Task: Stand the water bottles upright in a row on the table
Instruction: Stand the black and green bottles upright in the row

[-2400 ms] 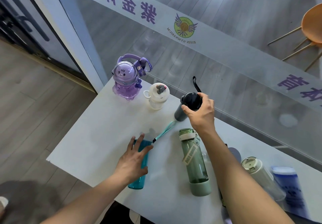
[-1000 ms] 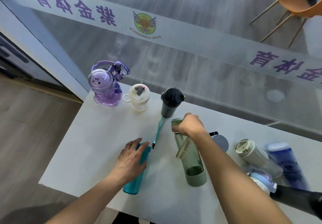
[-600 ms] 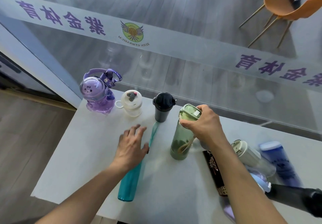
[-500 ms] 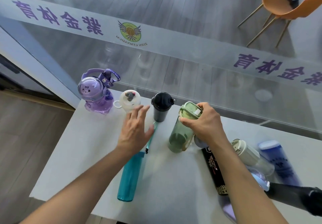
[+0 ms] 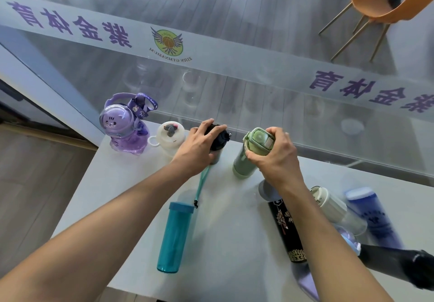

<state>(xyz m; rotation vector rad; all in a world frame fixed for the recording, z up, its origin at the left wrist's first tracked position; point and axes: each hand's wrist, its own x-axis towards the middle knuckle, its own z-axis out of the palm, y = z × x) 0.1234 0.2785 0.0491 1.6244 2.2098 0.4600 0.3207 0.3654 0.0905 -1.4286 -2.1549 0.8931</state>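
- Head view: four bottles upright in a row at the counter (image 5: 122, 179) far edge: purple cat bottle (image 5: 124, 125), white cup (image 5: 170, 137), black bottle (image 5: 217, 142), green bottle (image 5: 252, 153).
- Left hand (image 5: 197, 149) wraps the black bottle's top; right hand (image 5: 273, 153) grips the green bottle's lid.
- Left to stand: teal bottle (image 5: 173, 233), black printed bottle (image 5: 286, 229), white flask (image 5: 333, 210), blue bottle (image 5: 373, 217), all lying down.

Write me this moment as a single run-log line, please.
left hand: grips black bottle, upright | right hand: grips green bottle, upright | teal bottle: lying on table
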